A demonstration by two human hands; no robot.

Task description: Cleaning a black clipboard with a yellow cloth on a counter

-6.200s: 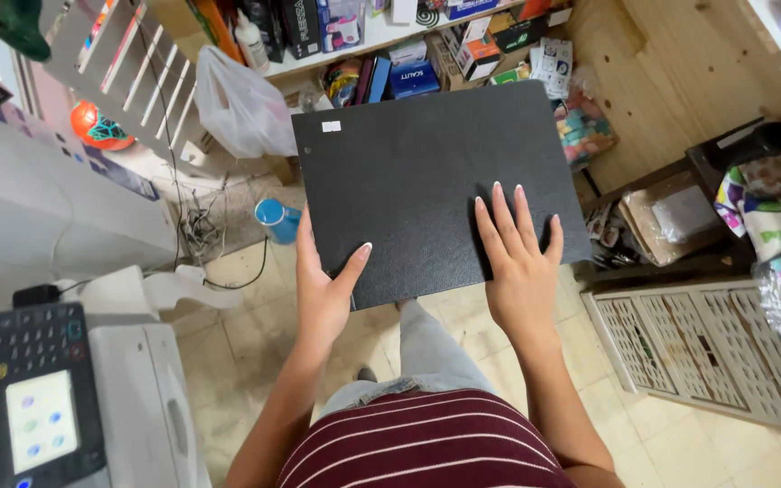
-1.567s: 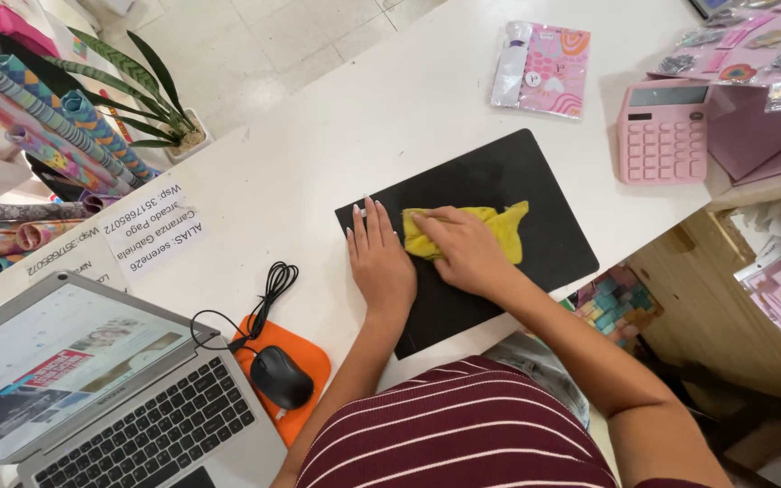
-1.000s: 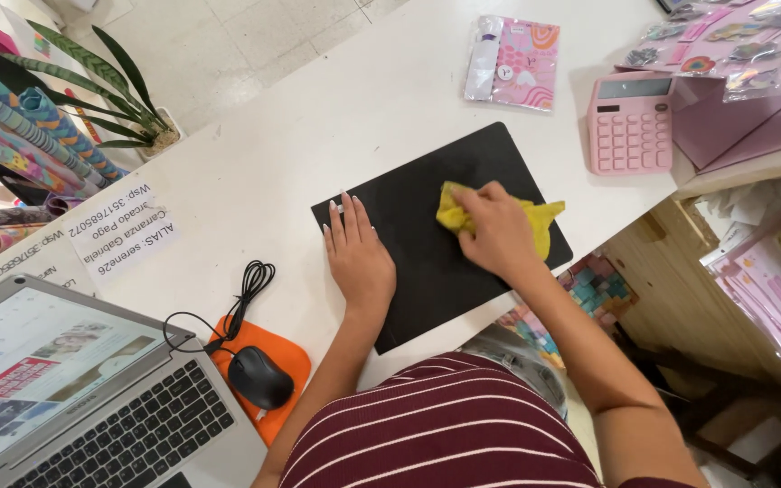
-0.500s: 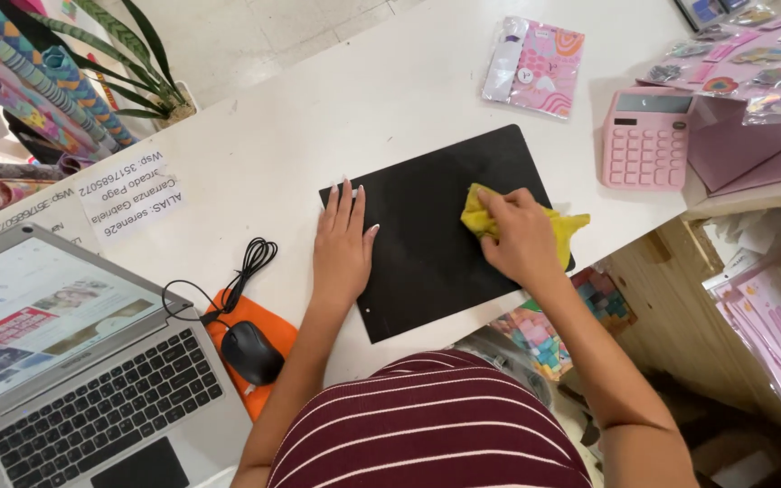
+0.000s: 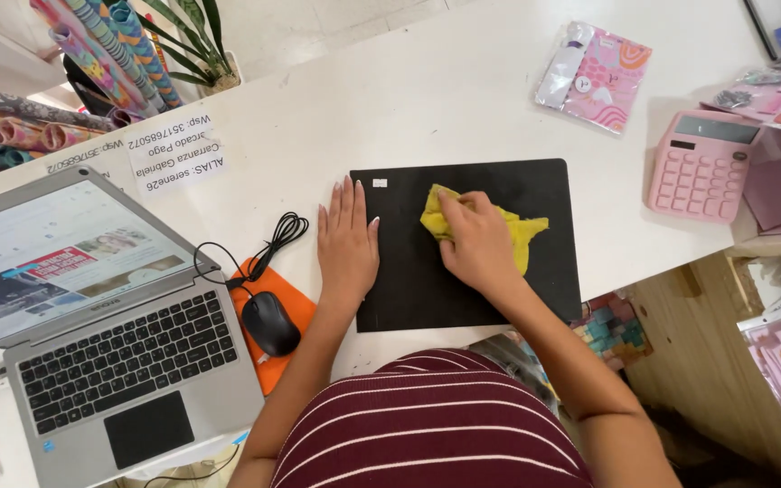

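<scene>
One white counter (image 5: 463,99) carries everything here, and the biggest thing on it is an open grey laptop (image 5: 92,316) at the left edge, its screen lit. Next in size comes the black mat (image 5: 499,289), a flat rectangular board lying near the front edge of the counter, just in front of the person in the striped shirt. The left hand (image 5: 347,242) lies flat with fingers spread and together-pointing away, palm pressing the mat's left edge and the counter beside it; it grips nothing, only holds the board down. The right hand (image 5: 474,242) is curled down over a crumpled yellow cloth (image 5: 522,237), fingers closed on it and pressing it against the upper middle of the mat. As a judgement, the wiping looks to be under way rather than done: the cloth sits in the upper centre, and whether the lower part and the right side have been covered cannot be told from the surface, which shows faint smears along the top. Smaller things stand around: a pink calculator (image 5: 700,164) to the right, a pink patterned packet (image 5: 594,74) beyond the mat, an orange mouse pad (image 5: 273,361) bearing a black mouse (image 5: 269,323) with its coiled cable, and a paper note (image 5: 175,152).
</scene>
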